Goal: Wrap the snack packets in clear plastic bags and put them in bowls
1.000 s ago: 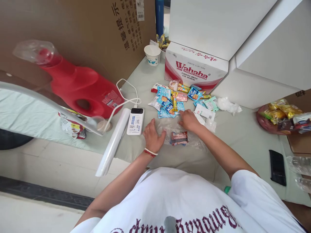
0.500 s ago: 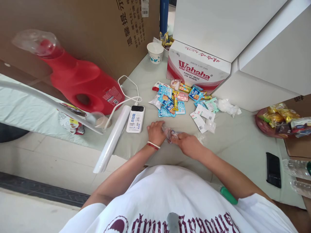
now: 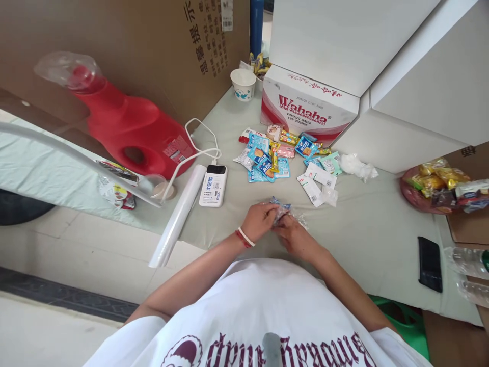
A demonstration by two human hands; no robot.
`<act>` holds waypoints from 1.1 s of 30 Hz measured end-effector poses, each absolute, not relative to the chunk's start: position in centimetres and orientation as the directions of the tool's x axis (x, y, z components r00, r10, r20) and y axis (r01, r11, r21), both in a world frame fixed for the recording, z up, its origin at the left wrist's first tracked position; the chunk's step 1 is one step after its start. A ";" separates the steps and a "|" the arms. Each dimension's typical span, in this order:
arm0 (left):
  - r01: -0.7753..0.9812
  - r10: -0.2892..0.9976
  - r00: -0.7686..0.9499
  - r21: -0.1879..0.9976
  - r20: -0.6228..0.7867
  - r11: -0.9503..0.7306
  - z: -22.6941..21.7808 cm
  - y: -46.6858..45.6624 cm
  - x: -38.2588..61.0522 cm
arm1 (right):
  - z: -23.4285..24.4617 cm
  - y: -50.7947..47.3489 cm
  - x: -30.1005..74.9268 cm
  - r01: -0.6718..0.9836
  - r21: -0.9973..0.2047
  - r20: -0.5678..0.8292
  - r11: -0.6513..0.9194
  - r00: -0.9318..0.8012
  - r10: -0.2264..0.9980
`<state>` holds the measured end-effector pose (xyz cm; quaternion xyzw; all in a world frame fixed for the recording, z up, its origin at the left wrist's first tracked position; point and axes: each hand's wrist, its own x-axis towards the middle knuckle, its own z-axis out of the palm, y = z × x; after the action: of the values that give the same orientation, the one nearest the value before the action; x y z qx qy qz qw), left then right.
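My left hand (image 3: 260, 220), with a white and a red bracelet at the wrist, is closed, its fingertips pinching a small crinkled clear plastic bag (image 3: 301, 219). A blue printed packet (image 3: 281, 203) shows at the far side of the bag; its kind I cannot make out. My right hand (image 3: 295, 237) is closed on the same bag from the other side, the fingers partly covering it. Beyond both hands lies a pile of small snack packets (image 3: 263, 158). White-and-green sachets (image 3: 311, 188) and a clear plastic wrapper (image 3: 329, 195) lie right of the pile.
A power bank (image 3: 213, 186) on a cable and a plastic-film roll (image 3: 179, 219) lie to the left, near a red jug (image 3: 141, 122). Behind stand a paper cup (image 3: 243, 85) and a Wahaha carton (image 3: 309, 104). At right are a snack bowl (image 3: 414, 196) and a phone (image 3: 430, 264).
My left hand has moved right, so the two hands are now close together. The blue packet has come into sight beyond the fingers, and the right hand has turned inward around the bag.
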<state>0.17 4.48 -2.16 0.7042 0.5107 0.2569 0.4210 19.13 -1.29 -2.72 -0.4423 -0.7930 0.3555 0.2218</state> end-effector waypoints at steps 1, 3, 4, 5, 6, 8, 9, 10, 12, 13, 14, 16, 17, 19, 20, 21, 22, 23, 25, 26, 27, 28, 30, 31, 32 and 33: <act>0.580 0.940 0.340 0.795 -0.036 -0.180 -2.3 4.3 0.9 | -2.9 -1.6 19.6 0.527 -0.783 0.035 0.330 -0.492 0.870; 0.705 0.941 0.338 0.662 0.003 -0.256 -2.5 3.8 1.8 | -3.3 -1.8 20.5 0.587 -0.785 0.016 0.197 -0.298 0.954; 0.747 0.944 0.328 0.609 0.013 -0.268 -2.6 3.6 2.0 | -3.5 -1.8 21.0 0.655 -0.750 0.011 0.091 -0.125 0.992; 0.777 0.952 0.306 0.572 0.026 -0.265 -2.7 3.4 2.1 | -3.7 -1.7 21.4 0.725 -0.688 0.020 -0.017 0.043 0.999; 0.798 0.962 0.270 0.548 0.048 -0.251 -2.8 3.2 2.1 | -3.9 -1.6 21.7 0.784 -0.611 0.041 -0.105 0.164 0.986; 0.822 0.978 0.179 0.531 0.102 -0.206 -3.1 3.1 2.2 | -4.0 -1.4 22.0 0.864 -0.474 0.065 -0.168 0.225 0.972; 0.826 0.983 0.141 0.533 0.118 -0.182 -3.3 3.1 2.2 | -3.9 -1.4 22.0 0.886 -0.437 0.061 -0.157 0.204 0.977; 0.827 0.986 0.122 0.537 0.116 -0.165 -3.5 3.2 2.2 | -3.7 -1.5 22.0 0.896 -0.421 0.053 -0.139 0.178 0.983; 0.831 0.989 0.134 0.537 0.062 -0.146 -3.9 3.4 2.3 | -2.8 -1.8 21.6 0.890 -0.440 0.030 -0.120 0.148 0.988; 0.835 0.988 0.150 0.532 0.028 -0.141 -4.0 3.5 2.4 | -2.3 -2.0 21.3 0.872 -0.471 0.002 -0.130 0.148 0.989; 0.837 0.986 0.165 0.528 0.001 -0.141 -4.1 3.5 2.5 | -1.8 -2.1 20.9 0.844 -0.515 -0.041 -0.151 0.151 0.988; 0.833 0.984 0.179 0.533 -0.011 -0.145 -4.0 3.3 2.9 | -1.1 -2.0 19.9 0.759 -0.621 -0.130 -0.195 0.146 0.981; 0.827 0.984 0.179 0.541 0.004 -0.152 -3.9 3.1 3.2 | -0.8 -1.8 19.4 0.710 -0.673 -0.149 -0.205 0.141 0.979; 0.815 0.980 0.189 0.546 0.063 -0.192 -3.6 2.5 3.8 | -0.7 -1.3 18.3 0.614 -0.765 -0.131 -0.194 0.147 0.981; 0.809 0.974 0.200 0.544 0.104 -0.225 -3.5 2.1 4.0 | -0.8 -1.1 17.9 0.561 -0.806 -0.116 -0.187 0.159 0.980; 0.797 0.963 0.219 0.541 0.154 -0.268 -3.6 1.7 4.2 | -1.0 -0.8 17.6 0.496 -0.848 -0.114 -0.187 0.174 0.978; 0.777 0.946 0.247 0.540 0.210 -0.323 -3.6 1.2 4.4 | -1.2 -0.6 17.4 0.418 -0.888 -0.125 -0.192 0.182 0.975; 0.745 0.921 0.284 0.543 0.267 -0.387 -3.8 0.8 4.4 | -1.4 -0.5 17.4 0.334 -0.922 -0.143 -0.198 0.182 0.973; 0.639 0.844 0.390 0.552 0.368 -0.536 -4.4 -0.1 4.4 | -1.9 -0.4 17.7 0.213 -0.956 -0.168 -0.203 0.172 0.971; 0.568 0.797 0.448 0.559 0.404 -0.603 -4.7 -0.5 4.3 | -2.2 -0.3 17.9 0.196 -0.959 -0.171 -0.204 0.176 0.969; 0.496 0.755 0.498 0.574 0.426 -0.651 -5.0 -0.8 4.3 | -2.5 -0.3 18.2 0.208 -0.955 -0.172 -0.211 0.190 0.966; 0.431 0.725 0.535 0.598 0.433 -0.675 -5.3 -1.0 4.2 | -2.9 -0.3 18.4 0.235 -0.945 -0.178 -0.228 0.214 0.960; 0.333 0.697 0.585 0.660 0.415 -0.673 -5.5 -1.1 4.0 | -3.9 -0.3 18.8 0.281 -0.918 -0.201 -0.279 0.276 0.940; 0.305 0.691 0.605 0.688 0.395 -0.659 -5.6 -1.1 3.9 | -4.4 -0.4 19.0 0.285 -0.911 -0.212 -0.299 0.299 0.930; 0.287 0.685 0.628 0.709 0.369 -0.645 -5.5 -1.0 3.6 | -4.9 -0.5 19.3 0.277 -0.910 -0.220 -0.310 0.313 0.924; 0.278 0.672 0.654 0.716 0.348 -0.641 -5.5 -0.8 3.3 | -5.4 -0.7 19.8 0.258 -0.915 -0.221 -0.311 0.324 0.920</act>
<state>3.29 -0.75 -5.51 0.8514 0.2789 0.3088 0.3193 19.78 -0.69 -5.35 -0.7021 -0.4194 0.4029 0.4108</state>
